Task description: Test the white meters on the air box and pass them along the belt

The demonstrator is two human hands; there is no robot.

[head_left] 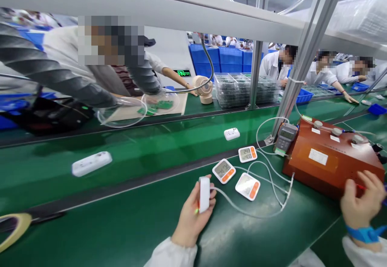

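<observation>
My left hand (193, 212) grips a small white monitor unit (204, 194) on its edge, just above the green bench. A thin clear tube (242, 208) runs from it toward the brown-red test box (328, 160). My right hand (361, 198) rests on the box's front right corner, fingers curled over a red part; a blue strap circles that wrist. Three white-and-orange monitors lie between the hands: one (224, 170) nearest my left hand, one (248, 186) with a blank screen, one (247, 154) farther back.
A green conveyor belt (151, 138) carries two white units (91, 163) (231, 133). A handheld meter (286, 138) leans by a metal post (298, 69). A tape roll (13, 226) lies at the left. Across the belt a person works under a grey hose; other people sit at the right.
</observation>
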